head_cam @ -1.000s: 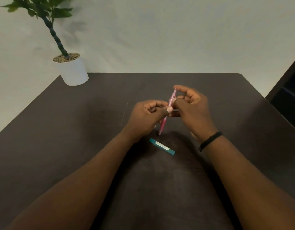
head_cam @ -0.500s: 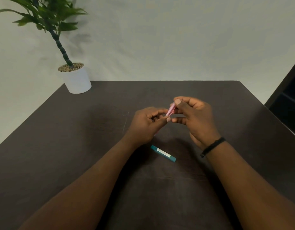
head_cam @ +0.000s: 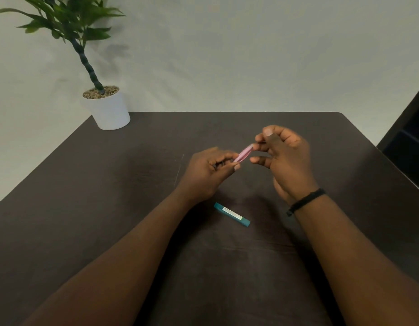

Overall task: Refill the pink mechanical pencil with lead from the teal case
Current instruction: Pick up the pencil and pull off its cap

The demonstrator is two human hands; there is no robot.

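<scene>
The pink mechanical pencil (head_cam: 245, 153) is held above the dark table (head_cam: 104, 208), tilted up to the right. My left hand (head_cam: 208, 172) grips its lower part, which the fingers hide. My right hand (head_cam: 281, 156) pinches thumb and forefinger at the pencil's upper end; whether a small cap sits between those fingertips is too small to tell. The teal lead case (head_cam: 232, 214) lies flat on the table just below and between my hands, closed as far as I can see, with a white label on top.
A white pot with a green plant (head_cam: 109, 109) stands at the table's far left corner. A dark piece of furniture (head_cam: 406, 149) sits past the right edge. A black band circles my right wrist (head_cam: 306, 201).
The pencil has tipped from nearly upright to a low slant. My right hand has moved right and up along it to its upper end. The camera has tilted upward a little.
</scene>
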